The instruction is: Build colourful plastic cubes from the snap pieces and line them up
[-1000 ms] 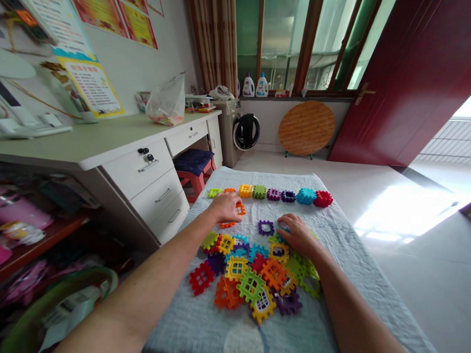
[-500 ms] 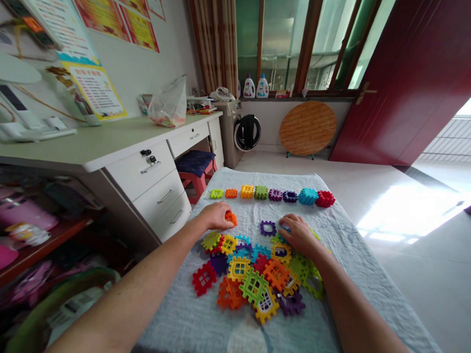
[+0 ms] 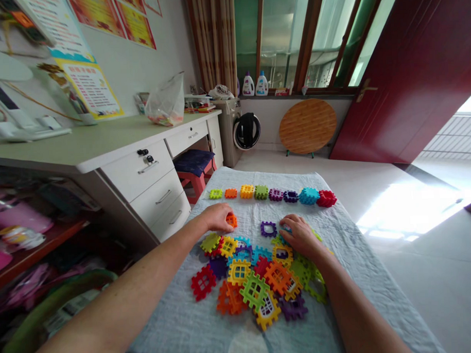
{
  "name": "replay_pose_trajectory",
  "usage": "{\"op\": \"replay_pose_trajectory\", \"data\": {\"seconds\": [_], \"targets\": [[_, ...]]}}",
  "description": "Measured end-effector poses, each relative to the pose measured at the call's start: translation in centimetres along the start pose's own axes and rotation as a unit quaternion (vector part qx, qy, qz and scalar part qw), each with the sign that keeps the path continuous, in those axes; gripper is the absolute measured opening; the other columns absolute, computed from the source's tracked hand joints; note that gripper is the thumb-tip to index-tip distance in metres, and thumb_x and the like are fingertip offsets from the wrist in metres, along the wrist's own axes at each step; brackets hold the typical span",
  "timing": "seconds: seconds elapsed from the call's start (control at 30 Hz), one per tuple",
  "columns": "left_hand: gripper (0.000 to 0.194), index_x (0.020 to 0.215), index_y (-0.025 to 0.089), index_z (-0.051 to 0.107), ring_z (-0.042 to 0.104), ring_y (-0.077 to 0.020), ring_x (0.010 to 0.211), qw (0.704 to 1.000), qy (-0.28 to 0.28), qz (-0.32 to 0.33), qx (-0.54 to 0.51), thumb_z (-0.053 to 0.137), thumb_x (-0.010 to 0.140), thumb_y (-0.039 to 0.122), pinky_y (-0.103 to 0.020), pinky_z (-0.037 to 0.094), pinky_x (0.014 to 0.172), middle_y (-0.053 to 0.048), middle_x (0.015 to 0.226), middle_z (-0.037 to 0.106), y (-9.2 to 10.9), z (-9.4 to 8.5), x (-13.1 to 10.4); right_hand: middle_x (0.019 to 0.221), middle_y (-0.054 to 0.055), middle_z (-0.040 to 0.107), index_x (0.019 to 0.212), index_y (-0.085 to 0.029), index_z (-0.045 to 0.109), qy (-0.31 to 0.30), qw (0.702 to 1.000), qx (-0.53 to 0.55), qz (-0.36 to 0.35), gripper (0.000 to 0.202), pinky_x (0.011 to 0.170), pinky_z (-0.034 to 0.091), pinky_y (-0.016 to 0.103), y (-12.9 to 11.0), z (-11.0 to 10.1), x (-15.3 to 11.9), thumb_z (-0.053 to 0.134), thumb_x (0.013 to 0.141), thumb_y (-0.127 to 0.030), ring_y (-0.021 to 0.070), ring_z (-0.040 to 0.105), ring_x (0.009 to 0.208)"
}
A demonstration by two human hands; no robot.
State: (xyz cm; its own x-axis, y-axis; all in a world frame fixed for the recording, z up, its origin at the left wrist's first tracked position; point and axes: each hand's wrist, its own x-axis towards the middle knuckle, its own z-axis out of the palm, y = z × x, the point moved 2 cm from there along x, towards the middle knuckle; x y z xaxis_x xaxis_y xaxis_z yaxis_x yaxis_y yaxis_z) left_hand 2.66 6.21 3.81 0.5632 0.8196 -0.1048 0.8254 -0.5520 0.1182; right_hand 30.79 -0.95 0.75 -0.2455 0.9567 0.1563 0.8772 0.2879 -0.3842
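My left hand (image 3: pixel 218 217) is closed on an orange plastic building tile (image 3: pixel 232 221) with notched edges, low over the cloth. My right hand (image 3: pixel 297 231) rests at the pile's far right side, its fingers curled over a light blue building tile (image 3: pixel 285 228). Between the hands lies a purple frame-like tile (image 3: pixel 268 229). Nearer me spreads a loose pile of tiles in many colours, among them a green window tile (image 3: pixel 254 290), a red tile (image 3: pixel 203 281) and an orange tile (image 3: pixel 278 277). My right hand and forearm hide part of the pile.
Small colour-sorted stacks stand in a row along the table's far side, from a lime tile (image 3: pixel 215 194) to a red stack (image 3: pixel 327 198). A pale blue cloth (image 3: pixel 363 290) covers the table. Left is a white desk (image 3: pixel 103 145); a pink stool (image 3: pixel 196 170) stands beyond.
The view has shifted slightly. Both hands stay in nearly the same places, with the orange tile still in my left hand and the light blue one under my right fingers.
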Motion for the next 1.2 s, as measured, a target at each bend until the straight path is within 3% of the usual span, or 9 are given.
{"op": "replay_pose_trajectory", "data": {"seconds": [0.27,0.4,0.53,0.67,0.83,1.2], "targets": [[0.030,0.081,0.021,0.066,0.060,-0.0217,0.080,0.999,0.034,-0.008,0.018,0.065,0.059,0.041,-0.028,0.045,0.074,-0.005,0.086,0.067,0.1,0.6,-0.5,0.109,0.008,0.058,0.099,-0.023,0.063,0.010,1.000,-0.001,-0.004,0.024,0.089,0.038,0.038,-0.1,0.0,-0.1,0.048,0.086,-0.035,0.0227,0.051,0.101],[0.034,0.088,0.020,0.065,0.059,-0.0222,0.087,0.996,0.083,0.005,0.009,0.066,0.060,0.040,-0.028,0.044,0.081,-0.005,0.091,0.065,-1.3,-0.8,0.1,0.109,0.008,0.058,0.101,-0.023,0.063,0.011,1.000,0.002,-0.002,0.024,0.089,0.039,0.039,-0.1,0.0,-0.1,0.049,0.085,-0.035,0.0233,0.051,0.100],[0.036,0.093,0.018,0.064,0.058,-0.0227,0.090,0.991,0.129,-0.021,0.030,0.064,0.061,0.035,-0.029,0.044,0.082,-0.006,0.094,0.062,-3.9,-2.8,2.9,0.110,0.008,0.058,0.102,-0.023,0.063,0.005,1.000,0.004,0.002,0.025,0.090,0.039,0.038,-0.1,-0.1,-0.1,0.048,0.085,-0.035,0.0233,0.051,0.102],[0.040,0.095,0.017,0.064,0.057,-0.0232,0.093,0.993,0.099,-0.036,0.048,0.065,0.058,0.033,-0.029,0.043,0.085,-0.007,0.099,0.062,-5.6,-3.3,6.2,0.111,0.008,0.057,0.104,-0.022,0.062,-0.001,1.000,0.009,0.001,0.027,0.091,0.038,0.039,-0.1,-0.2,-0.1,0.047,0.086,-0.037,0.0231,0.050,0.103],[0.042,0.094,0.018,0.065,0.057,-0.0236,0.094,0.996,0.067,-0.046,0.045,0.066,0.055,0.033,-0.027,0.044,0.082,-0.006,0.101,0.063,-6.2,-3.0,9.2,0.112,0.008,0.057,0.103,-0.022,0.062,-0.006,1.000,0.012,0.006,0.026,0.092,0.038,0.038,-0.1,-0.3,-0.1,0.048,0.086,-0.036,0.0233,0.050,0.103],[0.045,0.091,0.017,0.067,0.062,-0.0229,0.082,0.997,-0.042,-0.056,0.019,0.067,0.048,0.029,-0.026,0.047,0.069,-0.006,0.097,0.068,-6.7,-2.0,11.6,0.112,0.008,0.056,0.105,-0.022,0.062,-0.011,1.000,0.016,0.008,0.027,0.093,0.038,0.037,-0.4,-0.5,-0.2,0.048,0.087,-0.036,0.0227,0.049,0.104]]}}
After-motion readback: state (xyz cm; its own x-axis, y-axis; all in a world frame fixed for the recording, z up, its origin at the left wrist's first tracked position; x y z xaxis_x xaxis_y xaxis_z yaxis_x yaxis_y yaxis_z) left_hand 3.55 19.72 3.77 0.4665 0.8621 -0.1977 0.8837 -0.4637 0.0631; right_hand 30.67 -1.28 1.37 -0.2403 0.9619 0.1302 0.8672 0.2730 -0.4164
